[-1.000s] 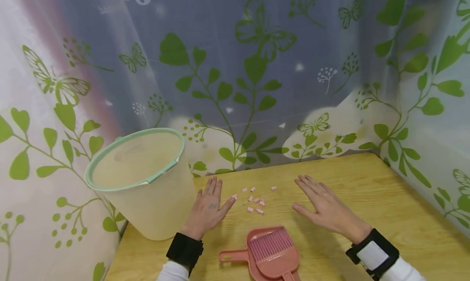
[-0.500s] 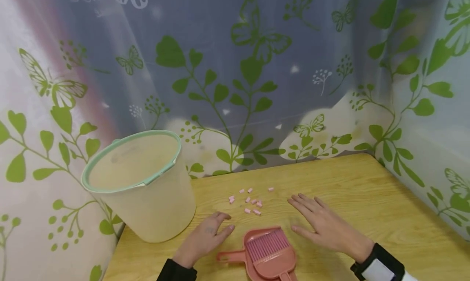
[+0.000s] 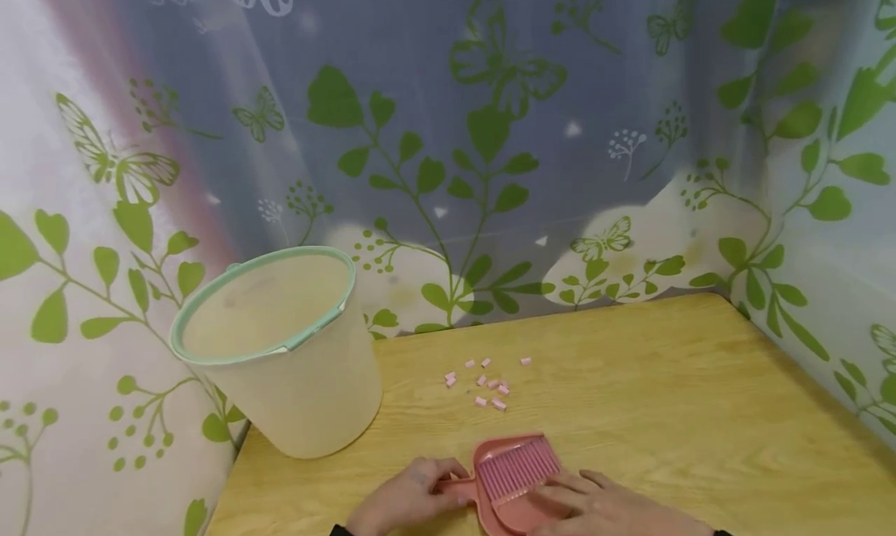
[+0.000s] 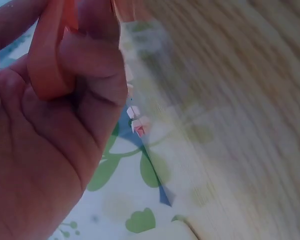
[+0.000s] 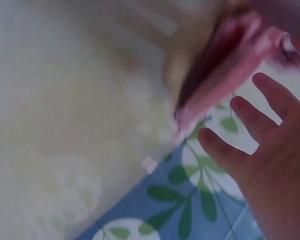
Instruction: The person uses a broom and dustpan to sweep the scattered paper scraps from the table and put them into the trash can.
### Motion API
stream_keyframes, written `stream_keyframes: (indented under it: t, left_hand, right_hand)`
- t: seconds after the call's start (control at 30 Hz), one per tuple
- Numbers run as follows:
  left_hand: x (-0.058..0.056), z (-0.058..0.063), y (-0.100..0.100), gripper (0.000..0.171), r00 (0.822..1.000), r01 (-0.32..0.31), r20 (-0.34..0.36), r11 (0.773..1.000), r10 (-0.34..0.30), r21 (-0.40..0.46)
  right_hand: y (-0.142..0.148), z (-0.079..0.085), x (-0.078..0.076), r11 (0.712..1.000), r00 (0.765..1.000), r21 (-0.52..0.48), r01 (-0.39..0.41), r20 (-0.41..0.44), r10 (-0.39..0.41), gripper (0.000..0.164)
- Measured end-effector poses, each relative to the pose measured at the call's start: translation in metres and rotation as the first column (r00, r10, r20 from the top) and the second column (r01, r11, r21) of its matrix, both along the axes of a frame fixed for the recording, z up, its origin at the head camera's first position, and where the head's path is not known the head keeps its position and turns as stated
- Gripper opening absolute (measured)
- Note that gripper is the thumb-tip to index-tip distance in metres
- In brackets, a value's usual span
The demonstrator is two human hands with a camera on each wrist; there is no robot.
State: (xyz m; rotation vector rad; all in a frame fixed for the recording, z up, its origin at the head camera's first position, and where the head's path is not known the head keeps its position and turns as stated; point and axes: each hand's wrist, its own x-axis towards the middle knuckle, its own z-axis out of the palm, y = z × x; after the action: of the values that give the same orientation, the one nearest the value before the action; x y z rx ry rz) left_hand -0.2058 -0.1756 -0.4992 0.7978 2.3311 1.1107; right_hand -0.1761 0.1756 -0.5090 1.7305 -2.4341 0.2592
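Observation:
In the head view, a pink dustpan [image 3: 484,514] lies near the table's front with a small pink hand brush [image 3: 519,467] nested on it. My left hand [image 3: 409,495] holds the dustpan's handle; in the left wrist view the fingers curl round that handle [image 4: 50,67]. Over the brush's lower end is my right hand [image 3: 616,511], fingers spread; whether they touch the brush cannot be told. The right wrist view shows this hand [image 5: 275,145] with fingers apart beside the blurred pink set. Several small pink pieces [image 3: 492,383] lie scattered beyond the dustpan.
A tall translucent bucket [image 3: 315,408] with a green rim stands at the table's left side. The wooden table [image 3: 651,388] extends to the right. Behind and at both sides hangs a leaf-patterned curtain [image 3: 392,170].
Both hands have come back toward the table's front from beside the pink pieces. My left hand has taken hold of the dustpan's handle, and my right hand has moved left over the brush.

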Motion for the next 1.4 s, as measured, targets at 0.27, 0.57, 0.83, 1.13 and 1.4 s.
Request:
stream_keyframes:
  t: [0.27, 0.57, 0.83, 1.13, 1.4]
  left_hand:
    - [0.000, -0.001, 0.005, 0.023, 1.000, 0.012, -0.028, 1.000, -0.013, -0.025]
    - [0.005, -0.004, -0.002, 0.020, 1.000, 0.016, -0.003, 1.000, -0.016, -0.007]
    - [0.005, -0.005, 0.004, 0.020, 0.996, 0.014, -0.091, 0.999, -0.018, -0.046]
    - [-0.007, -0.003, 0.007, 0.020, 0.992, -0.043, -0.125, 0.997, 0.034, -0.071]
    - [-0.011, -0.006, -0.007, 0.019, 0.991, -0.043, -0.126, 0.999, 0.040, -0.018]
  right_hand:
    - [-0.007, -0.018, 0.000, 0.985, 0.966, -0.144, -0.096, -0.254, 0.057, 0.048]
    - [0.004, 0.038, -0.032, 0.882, 0.970, -0.459, 0.107, 0.241, 0.007, 0.034]
    - [0.014, 0.044, -0.125, 0.768, 0.877, -0.424, 0.480, 0.252, -0.409, 0.036]
    - [0.018, 0.031, -0.156, 0.845, 0.906, -0.326, 0.423, 0.158, -0.393, 0.024]
    - [0.039, 0.050, -0.113, 0.882, 0.902, -0.210, 0.421, 0.203, -0.382, 0.017]
